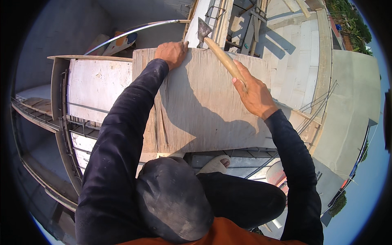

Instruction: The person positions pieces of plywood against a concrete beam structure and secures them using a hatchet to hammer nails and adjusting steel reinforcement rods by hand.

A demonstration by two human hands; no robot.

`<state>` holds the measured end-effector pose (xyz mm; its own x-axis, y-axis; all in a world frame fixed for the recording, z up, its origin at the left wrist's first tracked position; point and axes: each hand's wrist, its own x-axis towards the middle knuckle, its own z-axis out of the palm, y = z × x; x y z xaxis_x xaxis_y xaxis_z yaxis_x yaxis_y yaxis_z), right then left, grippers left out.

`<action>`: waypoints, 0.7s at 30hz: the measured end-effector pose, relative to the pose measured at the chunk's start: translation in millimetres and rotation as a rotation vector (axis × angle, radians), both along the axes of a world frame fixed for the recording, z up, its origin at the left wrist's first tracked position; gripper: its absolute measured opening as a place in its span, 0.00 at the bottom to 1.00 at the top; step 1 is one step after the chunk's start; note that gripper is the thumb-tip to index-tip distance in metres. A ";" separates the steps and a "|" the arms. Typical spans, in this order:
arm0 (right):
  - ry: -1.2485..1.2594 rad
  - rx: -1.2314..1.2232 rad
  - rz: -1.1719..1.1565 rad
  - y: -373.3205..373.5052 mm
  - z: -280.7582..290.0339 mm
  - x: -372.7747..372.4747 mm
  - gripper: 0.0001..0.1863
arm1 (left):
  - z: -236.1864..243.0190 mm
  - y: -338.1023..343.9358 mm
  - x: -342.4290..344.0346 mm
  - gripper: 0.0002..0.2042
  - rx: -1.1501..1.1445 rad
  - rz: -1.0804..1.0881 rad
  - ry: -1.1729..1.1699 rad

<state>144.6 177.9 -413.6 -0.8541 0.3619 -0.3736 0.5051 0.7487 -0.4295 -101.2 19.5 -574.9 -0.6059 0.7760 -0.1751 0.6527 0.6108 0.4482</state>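
A weathered plywood board (212, 90) lies across the formwork in front of me, with the shadow of my upper body on it. My left hand (170, 54) rests at its far edge, closed, with fingers curled and pressed together; whatever they pinch there is too small or hidden to make out. My right hand (254, 90) is wrapped round the wooden handle of a hammer (222, 57), held above the board's right half. The dark, wedge-shaped metal head points away from me, beyond the far edge and a little right of my left hand.
White-faced formwork panels (98, 83) and reinforcing bars (85, 127) lie left of the board. Deep recesses open at the far left. Beyond the board run timber strips (222, 24). A grey concrete surface (353, 98) edges the right side. My sandalled foot (216, 163) stands just below the board.
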 end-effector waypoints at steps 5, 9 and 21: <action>0.153 -0.209 -0.212 -7.4 -1.7 -3.3 0.32 | -1.1 1.1 -5.3 0.26 0.011 -0.021 0.042; 0.100 -0.684 -0.632 -17.2 -3.8 3.3 0.37 | -2.0 -0.5 -4.2 0.26 0.020 -0.009 0.048; 0.058 -1.091 -0.896 -16.3 -44.4 18.2 0.27 | -1.6 2.2 -3.6 0.26 0.022 0.022 -0.002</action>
<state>162.8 161.7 -458.0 -0.5157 0.3388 -0.7869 0.5873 -0.5290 -0.6126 -104.8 21.7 -576.5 -0.6226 0.7661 -0.1597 0.6381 0.6151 0.4630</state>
